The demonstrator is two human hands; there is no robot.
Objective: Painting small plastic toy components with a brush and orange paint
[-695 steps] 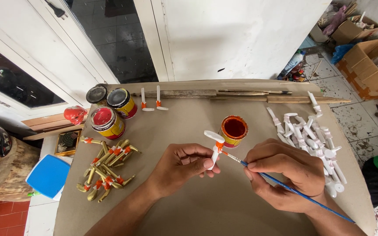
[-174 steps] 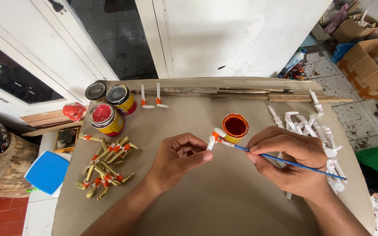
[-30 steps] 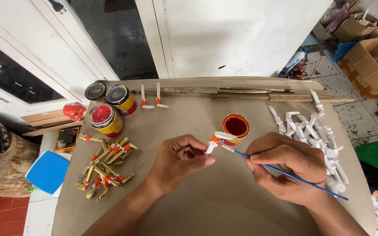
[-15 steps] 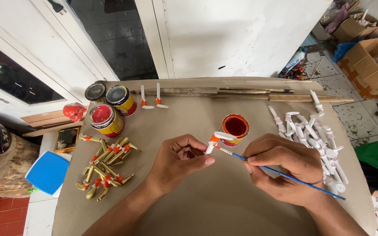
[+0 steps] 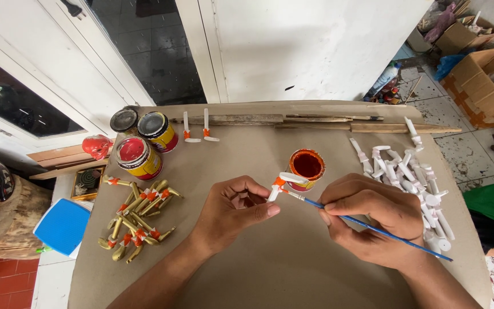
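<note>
Lower centre of the frame: left hand closed in a pinch on a small white T-shaped piece, held up above the brown board, its stem running from the fingertips up and to the right, cap end toward the paint pot. An orange band sits just under the cap. Right hand, lower right, closed pen-style on a thin blue-handled brush; handle slants down to the right past the wrist, bristle tip points up-left and meets the piece at the orange band. So the piece lies left of the brush hand, and the brush's long axis crosses the stem at an angle. Just beyond the tip, centre frame, an open pot of orange-red paint, nearer the right hand. Right of frame, a loose heap of unpainted white pieces. Left of frame, a pile of gold pieces with orange bands. Further up left, three paint tins close together. At the far edge, two white pieces stood upright against wooden strips.
</note>
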